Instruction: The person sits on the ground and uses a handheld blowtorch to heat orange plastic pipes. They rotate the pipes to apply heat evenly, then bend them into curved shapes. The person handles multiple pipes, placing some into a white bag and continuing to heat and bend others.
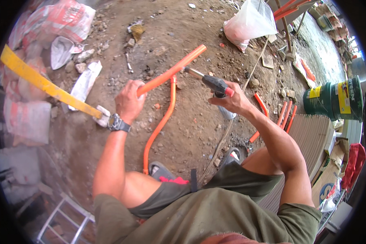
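My left hand (pixel 128 101), with a watch on its wrist, is closed round the near end of a straight orange pipe (pixel 166 73). The pipe slants up and away to the right over the dirt. In my right hand (pixel 236 101) is a blowtorch (pixel 214 84), with a pale canister (pixel 227 112) showing below the fingers. The torch's metal nozzle points left at the pipe's middle, close to its side; no flame can be made out. Below the pipe, a bent orange pipe (pixel 166 122) runs down toward my left foot.
Short orange pipe pieces (pixel 286 115) lie to the right, beside a stack of grey sheets (pixel 309 138). Green buckets (pixel 333 99) stand beyond. A yellow strip (pixel 49 85) and sacks (pixel 57 20) are at left. A white plastic bag (pixel 250 24) sits far off on the rubble-strewn dirt.
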`<state>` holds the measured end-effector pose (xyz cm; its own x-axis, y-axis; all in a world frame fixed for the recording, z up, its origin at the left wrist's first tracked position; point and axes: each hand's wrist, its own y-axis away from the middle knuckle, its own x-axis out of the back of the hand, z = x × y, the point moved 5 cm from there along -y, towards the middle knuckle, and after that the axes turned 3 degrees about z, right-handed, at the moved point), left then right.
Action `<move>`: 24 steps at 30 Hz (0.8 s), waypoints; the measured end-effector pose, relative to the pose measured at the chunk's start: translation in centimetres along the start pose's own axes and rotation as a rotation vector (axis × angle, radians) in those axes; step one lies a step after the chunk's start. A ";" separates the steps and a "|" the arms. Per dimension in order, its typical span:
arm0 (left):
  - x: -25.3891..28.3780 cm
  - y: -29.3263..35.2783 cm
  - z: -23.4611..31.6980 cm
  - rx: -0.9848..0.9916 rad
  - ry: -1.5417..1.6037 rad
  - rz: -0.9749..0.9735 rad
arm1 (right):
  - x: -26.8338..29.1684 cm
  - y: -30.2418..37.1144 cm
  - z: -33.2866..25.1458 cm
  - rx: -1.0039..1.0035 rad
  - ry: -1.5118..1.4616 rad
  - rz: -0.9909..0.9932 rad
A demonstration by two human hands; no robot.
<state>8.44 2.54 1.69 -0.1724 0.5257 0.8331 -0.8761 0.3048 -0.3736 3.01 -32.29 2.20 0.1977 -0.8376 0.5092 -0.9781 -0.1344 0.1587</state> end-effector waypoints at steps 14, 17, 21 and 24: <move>-0.8 -0.2 -0.2 0.068 0.150 -0.056 | 2.0 -0.9 2.8 -0.280 -0.099 0.149; -1.5 0.0 -1.0 0.165 0.231 -0.127 | 1.9 -0.8 2.9 -0.218 -0.096 0.116; -3.3 1.0 -2.6 0.355 0.397 -0.332 | 0.6 -0.7 1.3 -0.028 -0.025 0.072; -3.8 1.6 -1.7 0.612 0.659 -0.548 | 1.8 -1.0 2.7 -0.324 -0.088 0.117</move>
<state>8.46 2.36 -2.73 0.4339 0.8212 0.3707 -0.8700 0.2749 0.4094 4.17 -35.06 0.66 0.0659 -0.8815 0.4675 -0.9197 0.1281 0.3712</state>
